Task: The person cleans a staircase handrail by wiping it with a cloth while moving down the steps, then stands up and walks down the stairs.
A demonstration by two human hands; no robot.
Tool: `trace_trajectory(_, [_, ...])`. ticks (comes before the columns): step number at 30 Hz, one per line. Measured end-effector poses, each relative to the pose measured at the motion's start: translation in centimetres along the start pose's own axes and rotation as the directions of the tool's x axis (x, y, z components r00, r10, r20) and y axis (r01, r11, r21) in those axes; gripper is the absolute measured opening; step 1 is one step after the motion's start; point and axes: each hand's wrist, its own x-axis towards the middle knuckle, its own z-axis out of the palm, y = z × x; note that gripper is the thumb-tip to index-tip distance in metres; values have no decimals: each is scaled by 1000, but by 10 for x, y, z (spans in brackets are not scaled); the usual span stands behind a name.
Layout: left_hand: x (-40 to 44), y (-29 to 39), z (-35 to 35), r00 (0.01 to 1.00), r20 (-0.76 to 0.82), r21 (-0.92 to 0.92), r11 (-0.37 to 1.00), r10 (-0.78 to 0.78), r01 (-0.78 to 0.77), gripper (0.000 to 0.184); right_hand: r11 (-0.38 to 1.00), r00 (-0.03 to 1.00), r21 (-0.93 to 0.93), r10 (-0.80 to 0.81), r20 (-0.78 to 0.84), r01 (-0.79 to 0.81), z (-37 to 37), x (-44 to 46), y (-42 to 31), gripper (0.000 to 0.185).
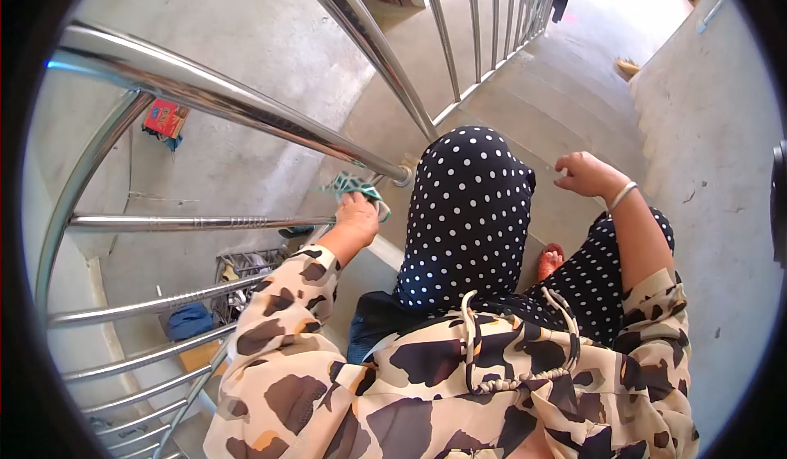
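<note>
My left hand is closed around a green-and-white cloth, which bunches beyond the fingers. Both are beside the lower end of the thick stainless steel handrail, near a thinner metal bar. I cannot tell whether the cloth touches the metal. My right hand hangs in the air above the stairs, its fingers loosely curled in with nothing visible in them. A pale bangle circles that wrist. My knees, in black trousers with white dots, are bent between the hands.
Concrete steps lead down ahead, with a wall on the right. Another railing lines the lower flight. Through the left bars show a red box, a rack and a blue bundle below. One red shoe is visible.
</note>
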Motion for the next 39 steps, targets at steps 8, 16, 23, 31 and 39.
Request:
trace_trajectory(8, [-1,5,-63,890,441,205,952,116,-226,28,998,998,7,-64,-19,64,8,21,1,32])
trace_trajectory(16, [53,-13,-17,974,195,-61,992,119,-109,27,999,1000,-31,-8,22,9,2,-5,-9,34])
trace_trajectory(23, [68,-29,-6,988,146,-277,961,56,-14,29,991,998,117,61,12,-62,-6,-12,-12,33])
trace_trajectory(31, [-16,-17,-43,980,175,173,977,92,-122,21,997,997,18,74,38,-75,8,-2,9,33])
trace_trajectory(39, [-10,4,-117,959,-283,-828,502,9,-249,19,998,998,28,-63,-4,63,13,9,7,31])
